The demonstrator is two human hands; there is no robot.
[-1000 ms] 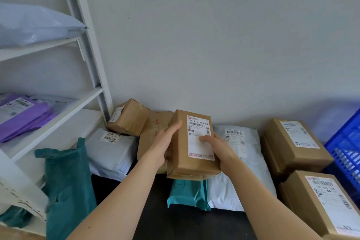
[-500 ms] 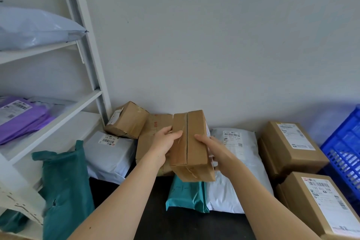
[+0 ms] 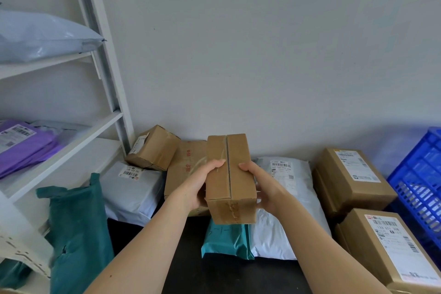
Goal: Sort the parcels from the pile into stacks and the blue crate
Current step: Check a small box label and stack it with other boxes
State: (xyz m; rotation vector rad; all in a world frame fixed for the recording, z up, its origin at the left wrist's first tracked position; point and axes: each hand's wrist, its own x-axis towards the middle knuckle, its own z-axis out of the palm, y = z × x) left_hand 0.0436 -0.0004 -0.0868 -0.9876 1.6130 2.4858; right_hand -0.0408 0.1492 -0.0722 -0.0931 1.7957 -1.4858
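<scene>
Head view: box (image 3: pixel 238 188) lifted over the pile (image 3: pixel 186 162)
Left hand (image 3: pixel 195 186) and right hand (image 3: pixel 265 188) clasp its sides, fingers curled; stiff, probably light; hold by edges.

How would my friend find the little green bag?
Find the blue crate on the right, then go left past two cardboard boxes to the white mailer bag. The small teal mailer bag lies at its left edge, flat, unlike the taller teal bag by the shelf.

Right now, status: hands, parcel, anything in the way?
Left hand and right hand grip the cardboard box, taped seam up, above the pile. Blue crate right; labelled boxes beside it.
</scene>
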